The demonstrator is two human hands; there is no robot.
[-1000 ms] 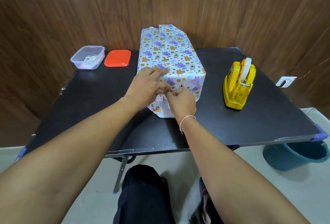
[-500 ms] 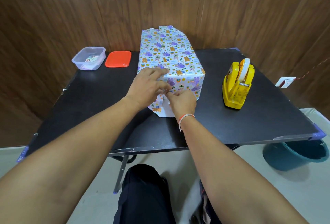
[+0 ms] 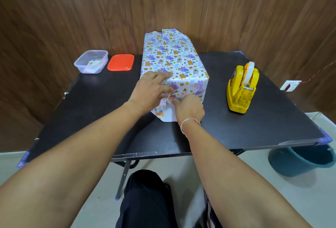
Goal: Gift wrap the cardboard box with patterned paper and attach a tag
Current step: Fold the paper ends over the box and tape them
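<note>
Item: cardboard box [image 3: 179,60], already sheathed in patterned paper [image 3: 189,84]. It stands mid-tabletop, its far end reaching the back edge, its near end facing the person. A seam runs lengthwise along the top; the far end looks unfolded, with paper standing up loose there.

Item: near-end flap [image 3: 164,113]. A tongue of paper, white side up, lies flat on the black tabletop [image 3: 101,104] just in front of the box, not yet raised.

Item: left hand [image 3: 151,89]. It rests on the box's near top edge, fingers spread straight across the paper, pressing the fold down; the thumb is down at the end face.

Item: right hand [image 3: 189,109]. It sits low against the near end face, fingers curled in, tips meeting the left thumb at the folded paper. They appear to pinch the paper's edge; whether a tape strip is also held, I cannot tell.

Item: yellow tape dispenser [image 3: 242,89], toward the right edge of the tabletop, well apart from the box.

Item: clear plastic container [image 3: 91,61] with small paper pieces inside, possibly tags, near the back left corner; its orange lid [image 3: 121,62] lies just beside it.

Step in hand, by my judgement: closing the near end, with the side folds being creased in.

Next move likely calls for lifting the bottom flap against the end face, holding it with one hand, and reaching right for tape. The far end and the tag remain.
</note>
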